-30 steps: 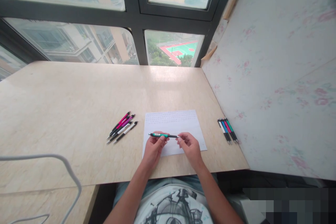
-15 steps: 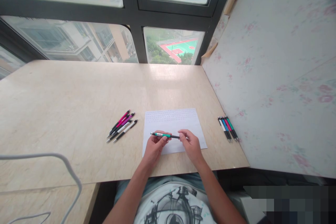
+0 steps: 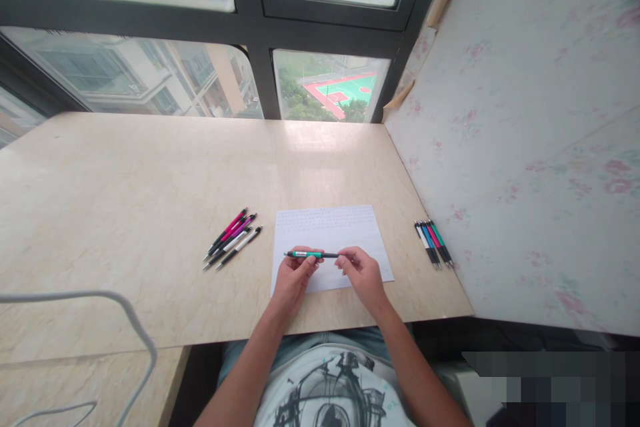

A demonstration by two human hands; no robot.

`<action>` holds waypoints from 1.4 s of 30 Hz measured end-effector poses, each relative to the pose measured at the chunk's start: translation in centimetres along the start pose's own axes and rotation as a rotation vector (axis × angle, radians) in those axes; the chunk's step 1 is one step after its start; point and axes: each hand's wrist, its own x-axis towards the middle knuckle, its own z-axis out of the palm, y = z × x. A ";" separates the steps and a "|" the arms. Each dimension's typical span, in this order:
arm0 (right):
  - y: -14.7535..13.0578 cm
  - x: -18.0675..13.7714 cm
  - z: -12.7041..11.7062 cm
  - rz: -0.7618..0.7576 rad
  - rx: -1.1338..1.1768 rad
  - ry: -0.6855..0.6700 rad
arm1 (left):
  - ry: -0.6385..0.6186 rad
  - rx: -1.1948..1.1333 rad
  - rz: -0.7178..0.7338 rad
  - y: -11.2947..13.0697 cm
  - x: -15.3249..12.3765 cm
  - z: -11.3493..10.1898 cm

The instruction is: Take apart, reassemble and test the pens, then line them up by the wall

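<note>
A green and black pen (image 3: 314,254) lies level across both of my hands, above a white sheet of paper (image 3: 333,223) with lines of handwriting at its top. My left hand (image 3: 295,273) is closed on the green barrel, thumb on the near side. My right hand (image 3: 363,273) pinches the black tip end between thumb and fingers. The tip itself is hidden by the fingers. Both hands are over the lower half of the paper.
Left of the paper is a loose pile of several pens (image 3: 233,240), pink, purple, white and black. On the right, several pens (image 3: 433,244) lie side by side near the papered wall (image 3: 525,180). A grey cable (image 3: 125,310) loops over the table's left front.
The pen has turned slightly to lie more level and moved a little left. Both hands keep hold of it in nearly the same place.
</note>
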 end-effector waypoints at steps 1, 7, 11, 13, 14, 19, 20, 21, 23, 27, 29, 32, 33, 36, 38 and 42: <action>0.0 0.0 -0.1 -0.005 -0.018 -0.006 | -0.005 0.006 0.001 0.0 0.0 0.0; -0.1 0.1 -0.3 0.003 -0.122 -0.007 | -0.041 0.070 0.016 -0.2 -0.1 -0.1; -0.1 0.4 -0.2 -0.001 -0.095 0.069 | -0.069 0.110 0.013 -0.2 -0.1 -0.1; 0.0 0.4 -0.1 0.017 -0.061 0.087 | -0.070 0.122 0.013 -0.2 -0.1 -0.1; 0.0 0.4 -0.1 0.027 -0.040 0.080 | -0.067 0.119 0.014 -0.2 -0.1 -0.1; 0.1 -0.1 0.0 -0.003 0.050 -0.004 | -0.035 0.034 0.009 -0.2 0.0 -0.1; 0.1 -0.1 0.0 -0.016 0.036 -0.011 | -0.026 0.018 0.007 -0.2 0.1 -0.1; 0.2 -0.2 0.0 -0.025 0.011 -0.012 | -0.020 0.007 0.005 -0.2 0.1 -0.2; 0.1 -0.2 0.0 -0.035 -0.047 -0.012 | -0.018 0.000 0.006 -0.2 0.1 -0.2; -0.1 -0.2 -0.1 -0.064 -0.131 -0.028 | -0.037 0.033 0.015 -0.4 0.0 -0.3; -0.1 -0.2 -0.2 -0.063 -0.168 -0.027 | -0.046 0.045 0.015 -0.5 0.0 -0.3; -0.2 -0.3 -0.2 -0.090 -0.216 -0.018 | -0.042 0.032 0.018 -0.5 0.1 -0.4; -0.3 -0.2 -0.2 -0.110 -0.231 -0.014 | -0.035 0.026 0.019 -0.5 0.1 -0.4; -0.4 -0.2 -0.1 -0.164 -0.278 -0.005 | -0.028 0.021 0.024 -0.6 0.1 -0.4; -0.4 -0.3 0.1 -0.179 -0.313 0.003 | -0.044 0.034 0.027 -0.5 0.2 -0.3; 0.0 -0.5 0.4 -0.129 -0.310 0.011 | -0.077 0.061 0.037 -0.4 0.1 -0.3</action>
